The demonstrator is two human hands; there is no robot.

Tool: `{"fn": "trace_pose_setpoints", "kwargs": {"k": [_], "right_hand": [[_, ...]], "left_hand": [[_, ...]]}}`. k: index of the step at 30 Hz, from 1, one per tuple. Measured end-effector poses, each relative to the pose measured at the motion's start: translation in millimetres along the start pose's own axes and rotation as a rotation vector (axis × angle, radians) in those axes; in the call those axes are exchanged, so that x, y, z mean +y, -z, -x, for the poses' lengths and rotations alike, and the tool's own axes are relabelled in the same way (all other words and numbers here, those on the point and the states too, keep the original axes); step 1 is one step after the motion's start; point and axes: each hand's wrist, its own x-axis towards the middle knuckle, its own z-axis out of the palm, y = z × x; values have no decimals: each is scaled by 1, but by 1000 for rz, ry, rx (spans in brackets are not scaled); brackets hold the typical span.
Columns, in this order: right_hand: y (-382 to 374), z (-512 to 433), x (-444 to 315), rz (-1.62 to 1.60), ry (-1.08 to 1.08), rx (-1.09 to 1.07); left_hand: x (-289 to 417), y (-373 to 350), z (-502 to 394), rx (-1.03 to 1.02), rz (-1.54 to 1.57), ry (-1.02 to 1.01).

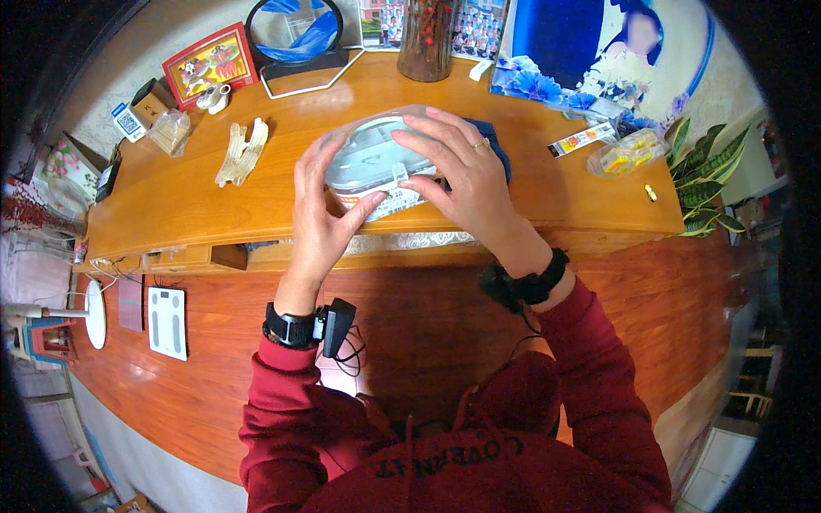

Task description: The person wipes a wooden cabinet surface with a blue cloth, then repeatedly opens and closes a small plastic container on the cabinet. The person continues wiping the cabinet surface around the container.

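My left hand [319,211] and my right hand [471,176] hold an oval clear plastic container [378,151] between them, over the front part of a wooden cabinet top [211,215]. The left fingers wrap its left side, with the thumb at the lower front edge. On the right, my fingers spread over the lid and the thumb lies beside a clear front latch [399,173]. A printed label [391,206] runs along the container's front. Dark blue cloth [499,144] shows behind my right hand, partly hidden by it.
Crumpled translucent material [241,154] lies to the left, near a bagged bundle of sticks [170,133]. A glass vase [425,45] and picture frames line the back. Yellow items in clear plastic [628,154] sit right, beside a snake plant [705,173]. A white scale [168,324] is on the floor.
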Motion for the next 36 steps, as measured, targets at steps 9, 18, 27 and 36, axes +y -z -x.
{"fn": "trace_pose_setpoints", "kwargs": {"k": [9, 18, 27, 36], "right_hand": [[7, -13, 4, -62, 44, -137], [1, -13, 5, -36, 74, -212], [0, -19, 4, 0, 81, -217], [1, -23, 4, -5, 91, -213]], "left_hand": [[5, 1, -12, 28, 145, 122], [9, 3, -16, 55, 162, 202], [3, 3, -14, 64, 158, 201], [5, 4, -16, 79, 54, 162]]}}
